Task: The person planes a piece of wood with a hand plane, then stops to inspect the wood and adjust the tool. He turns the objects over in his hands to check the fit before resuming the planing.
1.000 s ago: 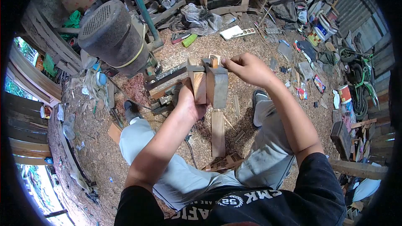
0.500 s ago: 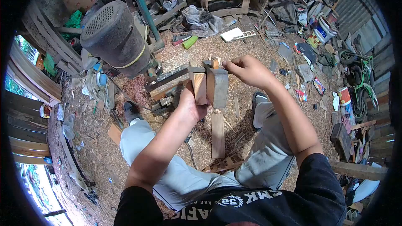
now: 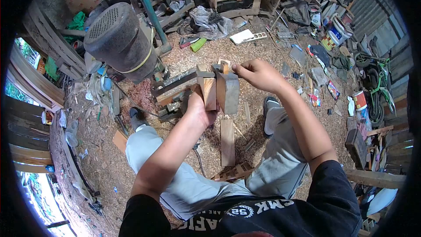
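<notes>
The left hand point(image 3: 201, 110) closes around the streaked wood block point(image 3: 209, 94), just left of the gray block point(image 3: 229, 94). The right hand point(image 3: 259, 75) is half-curled, fingertips at the gray block's upper right corner, beside a small wood peg point(image 3: 225, 66); whether they pinch it is unclear. A flat board point(image 3: 227, 142) lies below the gray block, a dark drum point(image 3: 118, 39) stands left, and a white bucket point(image 3: 337, 33), contents unclear, is far right.
</notes>
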A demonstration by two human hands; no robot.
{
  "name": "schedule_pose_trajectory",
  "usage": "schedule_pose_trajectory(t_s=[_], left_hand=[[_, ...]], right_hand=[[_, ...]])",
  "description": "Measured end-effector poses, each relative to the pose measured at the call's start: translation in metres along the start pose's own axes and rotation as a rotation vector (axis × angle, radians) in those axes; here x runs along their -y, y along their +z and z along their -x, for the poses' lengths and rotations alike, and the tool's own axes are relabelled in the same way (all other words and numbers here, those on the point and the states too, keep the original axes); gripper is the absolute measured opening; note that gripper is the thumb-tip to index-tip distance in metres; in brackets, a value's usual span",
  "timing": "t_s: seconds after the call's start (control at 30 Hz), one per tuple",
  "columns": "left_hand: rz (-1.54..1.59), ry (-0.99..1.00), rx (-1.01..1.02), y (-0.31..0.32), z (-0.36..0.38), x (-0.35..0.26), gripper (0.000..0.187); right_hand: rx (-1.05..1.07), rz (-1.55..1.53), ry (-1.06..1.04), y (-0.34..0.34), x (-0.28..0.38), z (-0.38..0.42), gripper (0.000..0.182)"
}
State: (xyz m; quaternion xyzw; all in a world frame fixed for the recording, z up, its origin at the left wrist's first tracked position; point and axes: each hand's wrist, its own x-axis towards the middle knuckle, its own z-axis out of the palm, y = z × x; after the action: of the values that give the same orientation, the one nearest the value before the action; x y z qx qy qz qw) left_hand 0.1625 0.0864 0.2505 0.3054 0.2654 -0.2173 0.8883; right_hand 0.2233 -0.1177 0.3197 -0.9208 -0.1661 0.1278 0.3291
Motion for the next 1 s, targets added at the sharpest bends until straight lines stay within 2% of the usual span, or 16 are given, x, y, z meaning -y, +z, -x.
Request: schedule_pose_trajectory(t_s=[0.1,0.27,0.3,0.37,0.6,0.9,1.0], left_hand=[[0.020,-0.016,0.008,0.002,-0.001,-0.001,0.037],[0.076,-0.055,-0.001,0.014,0.014,-0.007,0.060],[0.075,-0.056,0.000,0.014,0.013,-0.009,0.060],[-0.006,-0.037,0.004,0.014,0.012,-0.013,0.071],[-0.008,-0.037,-0.008,-0.003,-0.006,-0.014,0.069],[0.171,-0.090,-0.013,-0.001,-0.003,-0.015,0.064],[0.162,-0.073,0.080,-0.005,-0.007,-0.017,0.065]], right_hand=[[0.002,0.004,0.013,-0.001,0.002,-0.001,0.061],[0.024,-0.012,0.022,0.004,-0.002,-0.005,0.061],[0.023,-0.012,0.024,0.003,-0.001,-0.005,0.061],[0.048,-0.075,0.032,0.003,0.001,-0.005,0.060],[0.048,-0.092,-0.002,0.004,-0.002,-0.009,0.060],[0.000,-0.084,-0.043,0.010,-0.006,-0.013,0.055],[0.005,-0.122,-0.075,0.012,-0.010,-0.017,0.052]])
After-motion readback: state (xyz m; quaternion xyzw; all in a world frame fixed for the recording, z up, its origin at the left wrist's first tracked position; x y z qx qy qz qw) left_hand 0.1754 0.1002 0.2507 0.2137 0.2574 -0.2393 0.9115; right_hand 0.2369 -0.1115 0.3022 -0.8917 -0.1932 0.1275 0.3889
